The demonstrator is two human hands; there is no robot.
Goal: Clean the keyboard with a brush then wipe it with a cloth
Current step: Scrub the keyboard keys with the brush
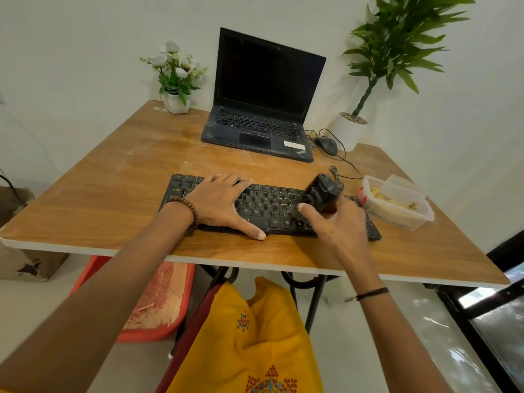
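Note:
A black keyboard (269, 207) lies near the front edge of the wooden table (113, 194). My left hand (224, 204) rests flat on its left half, fingers spread, thumb at the front edge. My right hand (337, 225) grips a chunky black brush (320, 194), tilted, with its lower end on the keys right of the middle. The keyboard's right end is partly hidden behind that hand. No cloth is in sight.
An open black laptop (263, 109) stands at the back, with a wired mouse (326, 145) beside it. A clear plastic box (397, 204) with yellowish contents sits right of the keyboard. A small flower pot (177, 102) stands back left, a tall potted plant (350, 131) back right.

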